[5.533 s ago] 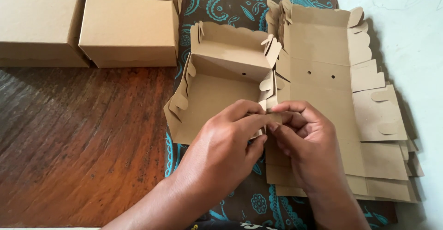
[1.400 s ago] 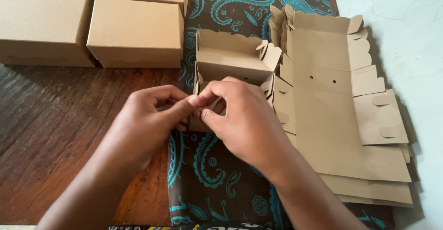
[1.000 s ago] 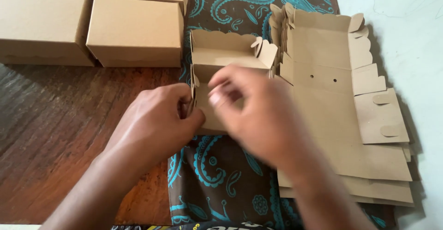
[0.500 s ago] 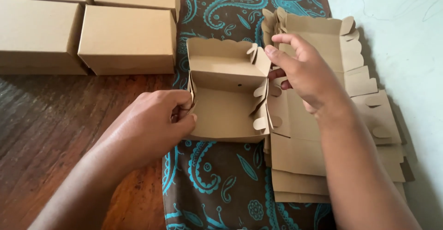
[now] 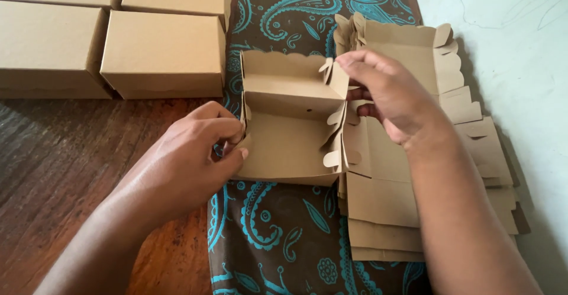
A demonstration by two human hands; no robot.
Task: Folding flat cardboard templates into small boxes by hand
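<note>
Sitting half-folded on the patterned cloth (image 5: 278, 236), the cardboard box (image 5: 290, 135) is pinched at its left wall by the left hand (image 5: 189, 159) and at its right flap by the right hand (image 5: 390, 94). A hard tug could probably tear a tab. Flat blanks (image 5: 414, 206) crowd the right and finished boxes (image 5: 163, 52) sit beyond, leaving room nearer the person.

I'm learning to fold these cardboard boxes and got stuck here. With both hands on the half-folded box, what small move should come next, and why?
Probably press the right wall's tab inward with the right hand while the left hand steadies the left wall. The half-folded box already has its back and left walls up, but the scalloped flaps on its right side stand loose and splayed, next to the stack of flat blanks.
</note>
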